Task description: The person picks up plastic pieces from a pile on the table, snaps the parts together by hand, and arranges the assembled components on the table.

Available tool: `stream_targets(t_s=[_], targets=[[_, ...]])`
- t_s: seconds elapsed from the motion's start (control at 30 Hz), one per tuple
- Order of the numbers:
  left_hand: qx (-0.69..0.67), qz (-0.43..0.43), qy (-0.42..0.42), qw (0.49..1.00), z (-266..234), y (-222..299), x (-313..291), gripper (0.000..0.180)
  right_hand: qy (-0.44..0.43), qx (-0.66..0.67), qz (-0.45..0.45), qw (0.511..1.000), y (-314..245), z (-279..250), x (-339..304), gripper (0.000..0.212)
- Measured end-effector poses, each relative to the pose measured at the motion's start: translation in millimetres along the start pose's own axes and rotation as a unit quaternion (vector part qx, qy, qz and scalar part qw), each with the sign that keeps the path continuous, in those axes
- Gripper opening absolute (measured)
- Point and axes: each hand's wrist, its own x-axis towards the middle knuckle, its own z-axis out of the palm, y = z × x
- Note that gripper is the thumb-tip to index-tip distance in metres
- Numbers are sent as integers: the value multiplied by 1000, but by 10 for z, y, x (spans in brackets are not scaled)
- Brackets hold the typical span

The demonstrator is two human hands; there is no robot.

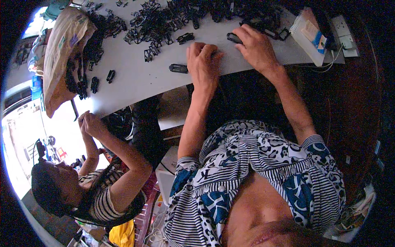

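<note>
My right hand [257, 50] is at the table, thumb and fingers closed round one end of a small black oval plastic part [234, 38]. To its left, my left hand [203, 65] rests over the table with its fingers curled in; whatever they hold is hidden. Against the outer side of that hand lies another black oblong plastic part [178, 68]. A black open-framed plastic piece [185, 38] sits a little farther off on the white table [140, 84].
A large heap of black plastic frames [160, 20] covers the far side. Left stands a crumpled sack [61, 53] with black parts beside it. A co-worker's hands [91, 124] meet at the table's left edge. A spiral notebook [307, 37] and a power strip [347, 39] lie at right.
</note>
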Motion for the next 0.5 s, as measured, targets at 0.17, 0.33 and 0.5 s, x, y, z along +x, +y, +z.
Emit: stream_targets(t_s=[0.17,0.33,0.5], targets=[[-55,-5,-21,998,-68,22,10,35,-105,15,27,994,-68,-238,62,39],[-66,-3,-55,996,-109,-109,-28,37,-116,34,-111,987,92,-275,188,36],[-49,-5,-57,997,-39,-102,-35,36,-128,23,-198,972,116,-218,213,31]])
